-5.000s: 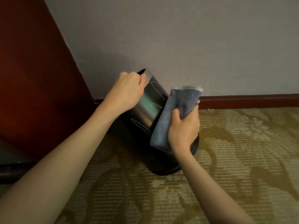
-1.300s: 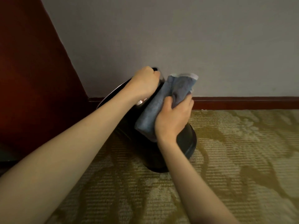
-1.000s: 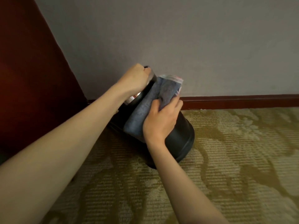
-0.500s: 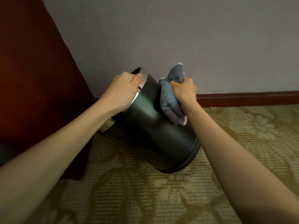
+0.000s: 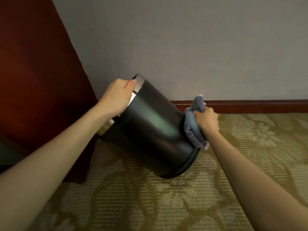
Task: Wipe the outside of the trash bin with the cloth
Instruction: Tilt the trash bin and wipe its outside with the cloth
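Note:
A black round trash bin (image 5: pixel 150 129) with a silver rim band is tipped steeply to the left, its base edge resting on the carpet. My left hand (image 5: pixel 117 95) grips the silver rim at the upper left, fingers curled over the edge. My right hand (image 5: pixel 206 120) holds a bunched blue-grey cloth (image 5: pixel 194 125) and presses it against the bin's right side, low near the base. The bin's opening faces away to the left and its inside is hidden.
A dark red curtain or panel (image 5: pixel 38 80) fills the left side, close behind the bin's rim. A grey wall (image 5: pixel 200 47) with a red-brown skirting board (image 5: pixel 250 105) runs behind. Patterned olive carpet (image 5: pixel 166 197) covers the floor in front and to the right.
My right hand has slid the cloth down the bin's right side from near the rim to near the base. The bin is tipped further left; my left hand keeps its grip on the rim.

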A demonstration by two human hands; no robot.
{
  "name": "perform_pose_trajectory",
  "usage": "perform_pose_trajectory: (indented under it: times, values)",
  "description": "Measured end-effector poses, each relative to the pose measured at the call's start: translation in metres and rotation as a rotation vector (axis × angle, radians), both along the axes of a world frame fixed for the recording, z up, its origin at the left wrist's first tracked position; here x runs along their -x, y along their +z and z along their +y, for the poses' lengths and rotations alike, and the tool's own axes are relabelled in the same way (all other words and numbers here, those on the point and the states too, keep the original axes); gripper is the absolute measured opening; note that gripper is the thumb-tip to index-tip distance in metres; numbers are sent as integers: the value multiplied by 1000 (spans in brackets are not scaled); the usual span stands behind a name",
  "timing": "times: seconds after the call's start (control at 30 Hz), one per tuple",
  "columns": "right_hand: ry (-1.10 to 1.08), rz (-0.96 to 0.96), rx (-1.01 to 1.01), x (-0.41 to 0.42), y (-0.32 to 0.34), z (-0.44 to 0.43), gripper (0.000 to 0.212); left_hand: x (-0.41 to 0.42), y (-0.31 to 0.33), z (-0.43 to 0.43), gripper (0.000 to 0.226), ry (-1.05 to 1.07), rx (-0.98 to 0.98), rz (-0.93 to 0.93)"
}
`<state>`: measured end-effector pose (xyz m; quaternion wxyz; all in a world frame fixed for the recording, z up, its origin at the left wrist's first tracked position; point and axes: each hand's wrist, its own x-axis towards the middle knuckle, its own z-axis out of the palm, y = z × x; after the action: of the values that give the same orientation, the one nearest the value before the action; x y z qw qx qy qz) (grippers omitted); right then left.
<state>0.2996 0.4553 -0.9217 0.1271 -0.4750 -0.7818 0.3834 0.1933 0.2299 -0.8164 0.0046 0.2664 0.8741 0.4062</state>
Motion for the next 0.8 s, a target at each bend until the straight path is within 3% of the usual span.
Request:
perform_pose_trajectory:
  times: [0.17,0.33,0.53,0.8]
  values:
    - [-122,101,-97,-24,-8,-20,17,-5,2,9,48,10,25,-17]
    - [-168,236,-169,-52,-25,-42,30,-18,5,19,49,0,24,5]
    - [-192,259,-1,-86,-41,-21,17,-61,2,46,46,-109,-79,-127]
    - [-222,135,106,-160,-75,20,36,-138,-17,111,44,-342,123,30]
